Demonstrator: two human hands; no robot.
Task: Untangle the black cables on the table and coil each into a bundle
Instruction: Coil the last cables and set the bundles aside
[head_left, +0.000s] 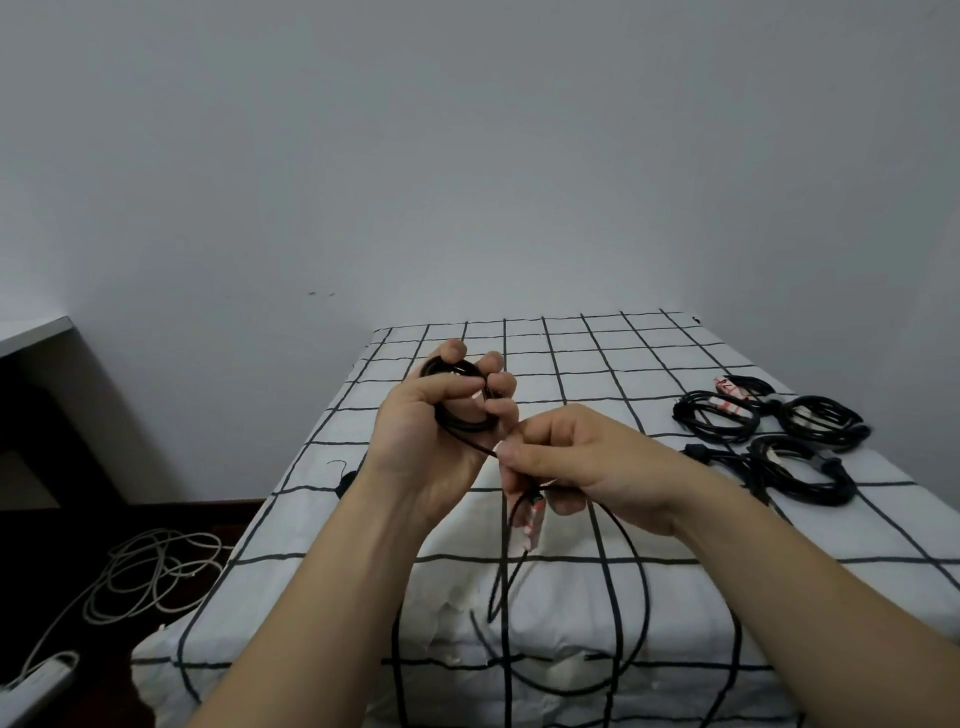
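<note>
— Surface and room?
— Table (587, 358) under grid-checked cloth, grey wall (467, 156) behind; coiled bundles (779, 426) lie at its right.
— Hands?
— Left hand (431, 426) grips the black cable (457, 410) coil above the table; right hand (576, 457) pinches its trailing strand. The hanging slack is hard to tell from the cloth's lines.

A black cable (457, 400) shows against a white tablecloth (571, 358) ruled with a black grid. The black bundles (823, 423) carry red-and-white labels (725, 405), and a red-and-white tag (532, 519) marks the loose cable. A pale grey cord (156, 571) lies on the dark floor (52, 561), beneath a plain grey-white wall (467, 156).
</note>
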